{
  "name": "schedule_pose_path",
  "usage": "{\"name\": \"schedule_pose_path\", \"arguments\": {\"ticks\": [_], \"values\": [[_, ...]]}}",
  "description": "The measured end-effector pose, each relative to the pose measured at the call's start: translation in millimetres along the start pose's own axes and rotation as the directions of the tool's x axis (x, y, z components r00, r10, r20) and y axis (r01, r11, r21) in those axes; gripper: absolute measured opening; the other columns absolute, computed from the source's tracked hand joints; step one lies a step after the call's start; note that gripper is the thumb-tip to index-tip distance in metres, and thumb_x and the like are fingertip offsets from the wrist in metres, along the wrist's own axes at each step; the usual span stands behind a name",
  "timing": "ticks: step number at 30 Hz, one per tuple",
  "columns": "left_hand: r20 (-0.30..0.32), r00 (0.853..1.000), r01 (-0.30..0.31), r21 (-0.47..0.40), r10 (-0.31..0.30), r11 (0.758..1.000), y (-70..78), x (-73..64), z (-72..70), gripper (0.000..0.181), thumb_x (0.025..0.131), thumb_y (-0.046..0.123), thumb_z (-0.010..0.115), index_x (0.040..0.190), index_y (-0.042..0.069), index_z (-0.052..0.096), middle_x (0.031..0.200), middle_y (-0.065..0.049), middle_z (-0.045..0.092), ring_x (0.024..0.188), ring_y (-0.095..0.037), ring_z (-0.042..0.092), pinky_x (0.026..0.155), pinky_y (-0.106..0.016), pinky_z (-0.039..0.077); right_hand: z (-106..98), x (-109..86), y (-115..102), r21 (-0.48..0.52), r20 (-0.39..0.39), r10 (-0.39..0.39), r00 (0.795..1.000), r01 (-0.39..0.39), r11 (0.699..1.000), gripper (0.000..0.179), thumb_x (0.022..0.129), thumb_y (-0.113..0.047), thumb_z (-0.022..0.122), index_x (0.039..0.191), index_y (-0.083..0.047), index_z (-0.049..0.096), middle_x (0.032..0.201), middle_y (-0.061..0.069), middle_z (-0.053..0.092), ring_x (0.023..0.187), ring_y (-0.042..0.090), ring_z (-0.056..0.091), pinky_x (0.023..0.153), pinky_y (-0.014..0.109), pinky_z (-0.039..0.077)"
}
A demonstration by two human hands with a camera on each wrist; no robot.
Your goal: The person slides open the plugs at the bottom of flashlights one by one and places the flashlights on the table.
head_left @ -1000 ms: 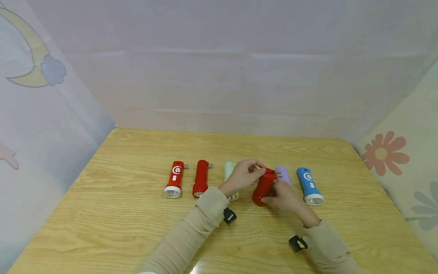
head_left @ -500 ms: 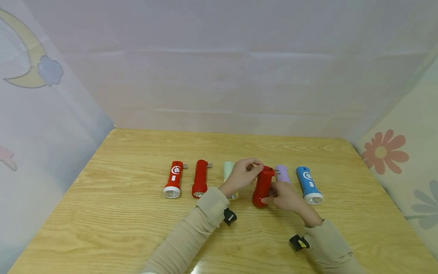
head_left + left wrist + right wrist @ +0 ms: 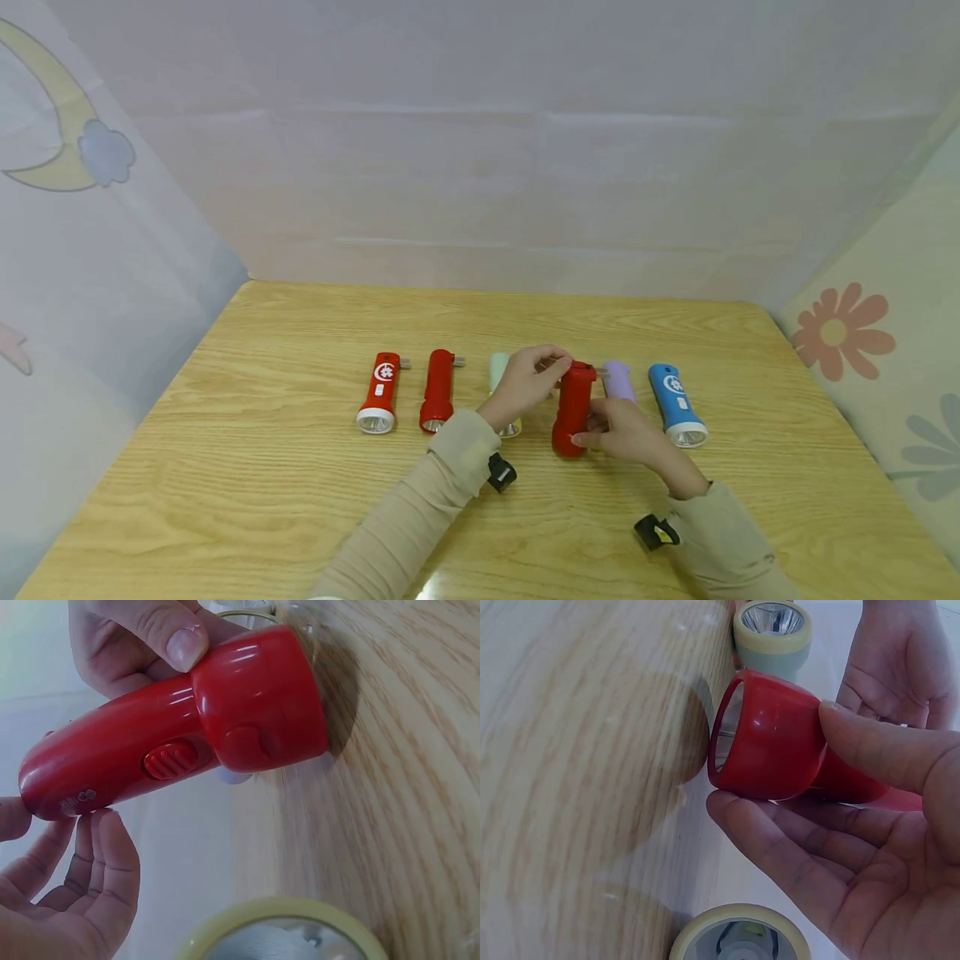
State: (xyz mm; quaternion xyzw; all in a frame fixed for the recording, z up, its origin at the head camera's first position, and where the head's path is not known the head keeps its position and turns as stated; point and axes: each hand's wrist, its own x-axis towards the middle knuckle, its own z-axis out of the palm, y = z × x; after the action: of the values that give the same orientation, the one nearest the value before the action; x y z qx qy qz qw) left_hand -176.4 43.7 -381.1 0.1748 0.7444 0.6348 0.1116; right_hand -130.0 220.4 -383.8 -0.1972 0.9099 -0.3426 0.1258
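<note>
A red flashlight (image 3: pixel 573 408) stands nearly upright between both hands, lamp end down, right at the tabletop. Two metal plug prongs (image 3: pixel 603 372) stick out to the right from its tail. My left hand (image 3: pixel 525 385) pinches the tail between thumb and fingers. Lower down, my right hand (image 3: pixel 624 429) grips the body, its thumb (image 3: pixel 184 649) lying near the flared head in the left wrist view. That view also shows the ridged sliding switch (image 3: pixel 171 760). Seen from the right wrist, the lamp's open rim (image 3: pixel 727 724) faces the wood.
Several other flashlights lie in a row on the wooden table (image 3: pixel 300 500): red with white rim (image 3: pixel 382 392), plain red (image 3: pixel 438 383), mint green (image 3: pixel 498 367) partly behind the left hand, purple (image 3: pixel 618 379) behind the right, blue (image 3: pixel 670 396). A pale cloth wall (image 3: pixel 480 192) rises behind.
The red flashlight's tail has tipped left and its body has become more upright, with the left hand shifting slightly left along with it. The right hand keeps its grip low down.
</note>
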Motion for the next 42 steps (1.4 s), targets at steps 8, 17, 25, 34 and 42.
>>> {"name": "schedule_pose_path", "arguments": {"ticks": [8,17,25,34,42], "values": [[0.022,1.0,0.017,-0.055,-0.016,0.998,-3.1,1.0,0.5,0.024,0.096,0.02,0.048,0.109,0.005,0.061,0.089,-0.004,0.063,0.074,-0.012,0.06,0.071,-0.044,0.052,-1.2,-0.3,-1.5,0.007,0.007,-0.023,1.0,0.023,1.0,0.027,0.08,-0.011,0.069,0.098,0.007,0.06,0.084,0.008,0.065,0.072,0.018,0.061,0.066,0.032,0.051],[0.027,0.999,0.031,-0.024,-0.03,0.999,-5.5,-0.2,1.3,0.032,0.094,0.019,0.051,0.124,0.007,0.052,0.098,-0.006,0.062,0.081,-0.012,0.06,0.074,-0.038,0.052,-2.4,0.1,-3.1,0.006,0.002,-0.015,1.0,0.015,1.0,0.026,0.081,-0.011,0.068,0.098,0.007,0.06,0.084,0.008,0.065,0.073,0.019,0.061,0.065,0.031,0.05],[0.031,1.0,-0.004,0.107,0.001,0.994,-11.0,-0.9,-0.1,0.038,0.089,0.018,0.06,0.125,0.007,0.051,0.099,-0.005,0.061,0.082,-0.01,0.059,0.071,-0.022,0.049,-1.0,1.2,-0.4,-0.007,-0.007,0.021,1.0,-0.021,1.0,0.027,0.082,-0.014,0.068,0.098,0.007,0.06,0.083,0.007,0.065,0.074,0.019,0.061,0.065,0.032,0.05],[0.032,0.999,0.013,0.119,-0.017,0.993,-11.0,-1.3,0.4,0.045,0.086,0.013,0.064,0.128,0.009,0.049,0.101,-0.006,0.06,0.087,-0.014,0.059,0.072,-0.025,0.05,2.4,0.6,0.5,-0.017,-0.049,-0.013,0.999,0.012,1.0,0.028,0.082,-0.013,0.067,0.1,0.007,0.06,0.089,0.009,0.065,0.078,0.021,0.06,0.072,0.039,0.05],[0.006,1.0,0.013,0.123,-0.013,0.992,-14.1,-0.5,1.9,0.05,0.084,0.005,0.064,0.129,0.006,0.044,0.108,-0.011,0.06,0.088,-0.016,0.06,0.073,-0.025,0.05,9.8,0.0,-0.3,0.009,-0.155,-0.007,0.988,0.009,1.0,0.034,0.083,-0.006,0.065,0.111,0.01,0.056,0.097,0.017,0.064,0.084,0.028,0.063,0.073,0.04,0.051]]}}
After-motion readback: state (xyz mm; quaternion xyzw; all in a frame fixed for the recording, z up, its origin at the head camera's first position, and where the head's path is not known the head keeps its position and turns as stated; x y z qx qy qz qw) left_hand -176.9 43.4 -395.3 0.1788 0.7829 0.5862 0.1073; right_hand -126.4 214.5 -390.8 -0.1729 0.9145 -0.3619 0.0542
